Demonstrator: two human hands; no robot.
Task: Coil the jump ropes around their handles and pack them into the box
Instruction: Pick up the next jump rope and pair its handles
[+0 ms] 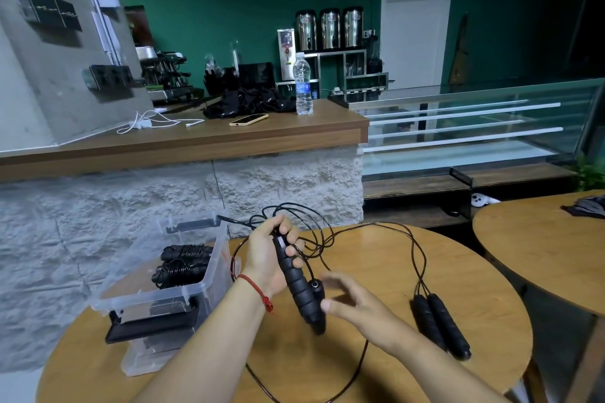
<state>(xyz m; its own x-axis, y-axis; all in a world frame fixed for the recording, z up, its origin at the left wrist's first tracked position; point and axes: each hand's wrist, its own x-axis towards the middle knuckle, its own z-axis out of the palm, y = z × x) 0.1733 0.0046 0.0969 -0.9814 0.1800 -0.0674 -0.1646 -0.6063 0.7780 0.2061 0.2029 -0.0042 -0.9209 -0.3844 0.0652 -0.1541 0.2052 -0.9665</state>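
Note:
My left hand point(273, 255) grips a pair of black jump rope handles point(299, 291) held together above the round wooden table point(327, 366). Their thin black rope point(322, 240) loops loosely behind the hand and trails off the table's front edge. My right hand point(355, 303) hovers blurred just right of the handles with fingers spread, holding nothing. A second jump rope's two handles point(440, 325) lie side by side on the table at the right, rope uncoiled. A clear plastic box point(209, 275) at the table's left holds two coiled jump ropes point(183, 263).
The box's lid with black clips point(154, 325) lies in front of the box. A stone-faced counter point(196, 141) behind carries a water bottle point(302, 85), a phone point(248, 119) and cables. Another round table point(540, 245) stands at the right.

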